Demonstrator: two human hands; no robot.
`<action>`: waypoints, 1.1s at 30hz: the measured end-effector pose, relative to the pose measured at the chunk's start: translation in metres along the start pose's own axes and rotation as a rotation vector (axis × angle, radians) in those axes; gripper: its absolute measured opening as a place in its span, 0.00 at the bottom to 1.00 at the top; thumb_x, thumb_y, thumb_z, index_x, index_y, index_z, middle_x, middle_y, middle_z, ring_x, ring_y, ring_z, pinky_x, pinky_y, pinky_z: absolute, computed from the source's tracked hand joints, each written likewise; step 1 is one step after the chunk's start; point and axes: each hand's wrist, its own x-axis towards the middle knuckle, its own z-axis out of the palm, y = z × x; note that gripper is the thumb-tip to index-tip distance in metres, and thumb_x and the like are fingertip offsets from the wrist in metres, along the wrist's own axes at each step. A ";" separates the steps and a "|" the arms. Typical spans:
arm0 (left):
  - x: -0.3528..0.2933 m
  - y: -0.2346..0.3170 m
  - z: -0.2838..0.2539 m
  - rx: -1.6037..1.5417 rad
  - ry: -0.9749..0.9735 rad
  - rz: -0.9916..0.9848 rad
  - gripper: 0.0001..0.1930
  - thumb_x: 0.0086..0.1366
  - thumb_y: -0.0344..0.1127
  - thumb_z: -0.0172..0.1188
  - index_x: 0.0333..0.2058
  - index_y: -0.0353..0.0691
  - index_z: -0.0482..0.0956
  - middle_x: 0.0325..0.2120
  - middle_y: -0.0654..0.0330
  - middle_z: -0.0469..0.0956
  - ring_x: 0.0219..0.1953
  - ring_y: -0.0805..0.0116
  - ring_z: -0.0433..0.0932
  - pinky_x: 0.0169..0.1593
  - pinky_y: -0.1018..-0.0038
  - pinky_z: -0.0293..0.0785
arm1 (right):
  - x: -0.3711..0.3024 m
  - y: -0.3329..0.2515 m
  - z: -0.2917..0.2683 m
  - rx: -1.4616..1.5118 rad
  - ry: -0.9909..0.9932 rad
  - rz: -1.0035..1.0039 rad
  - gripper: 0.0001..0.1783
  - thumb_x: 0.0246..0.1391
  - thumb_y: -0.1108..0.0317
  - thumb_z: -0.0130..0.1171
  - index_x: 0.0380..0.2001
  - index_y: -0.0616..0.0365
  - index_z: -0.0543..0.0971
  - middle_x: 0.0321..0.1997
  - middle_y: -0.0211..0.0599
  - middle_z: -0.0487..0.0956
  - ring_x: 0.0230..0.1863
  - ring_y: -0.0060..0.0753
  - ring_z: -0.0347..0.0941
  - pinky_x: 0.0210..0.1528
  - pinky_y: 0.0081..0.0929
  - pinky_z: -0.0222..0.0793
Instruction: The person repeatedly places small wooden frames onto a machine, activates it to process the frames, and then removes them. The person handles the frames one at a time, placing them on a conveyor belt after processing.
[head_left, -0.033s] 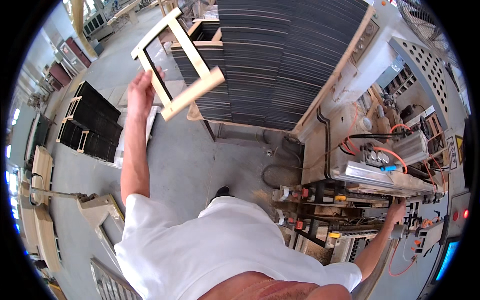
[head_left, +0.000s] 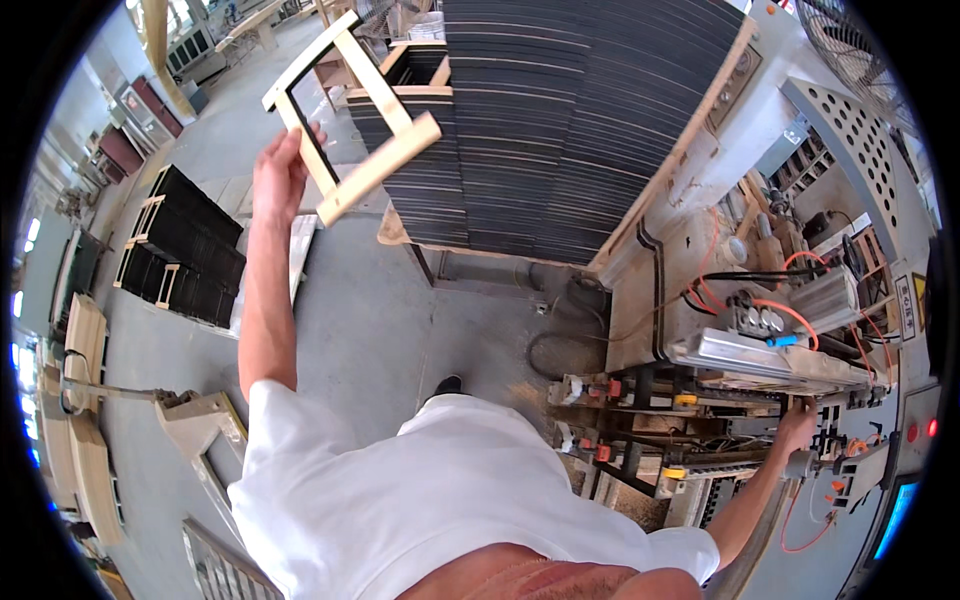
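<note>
Slightly higher in view than before: pale-wood rectangular frame (head_left: 380, 168), tilted in midair, plus left hand (head_left: 279, 176). Tall black layered stack (head_left: 540, 130) stands beside frame; grey-silver metal machine (head_left: 735, 350) fills right side. Left hand curls closed on one side bar. Right hand (head_left: 797, 428) at machine, fingers partly hidden, grip unclear. Grey concrete floor (head_left: 360, 315) runs between body and stack.

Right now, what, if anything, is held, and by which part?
The left hand holds a wooden frame by its left bar; for the right hand, I cannot tell.
</note>
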 end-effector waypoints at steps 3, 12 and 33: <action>0.097 0.010 -0.024 0.057 -0.101 -0.048 0.19 0.71 0.36 0.47 0.51 0.24 0.69 0.43 0.51 0.77 0.44 0.67 0.77 0.48 0.73 0.74 | -0.037 -0.054 -0.048 0.223 0.267 0.029 0.15 0.59 0.63 0.58 0.44 0.63 0.79 0.44 0.45 0.81 0.42 0.43 0.79 0.43 0.34 0.73; 0.258 -0.075 0.033 0.906 -0.345 -0.009 0.28 0.62 0.53 0.56 0.37 0.25 0.80 0.29 0.52 0.81 0.28 0.66 0.80 0.33 0.71 0.75 | -0.205 -0.237 -0.107 0.717 0.176 0.001 0.08 0.56 0.77 0.58 0.40 0.65 0.78 0.49 0.44 0.79 0.46 0.31 0.75 0.47 0.27 0.72; 0.134 -0.029 0.083 1.257 -0.823 0.599 0.32 0.53 0.43 0.69 0.55 0.43 0.69 0.27 0.51 0.80 0.35 0.50 0.80 0.39 0.60 0.73 | -0.295 -0.277 -0.128 0.695 -0.167 0.324 0.12 0.57 0.74 0.57 0.45 0.65 0.78 0.36 0.37 0.81 0.36 0.22 0.74 0.42 0.23 0.71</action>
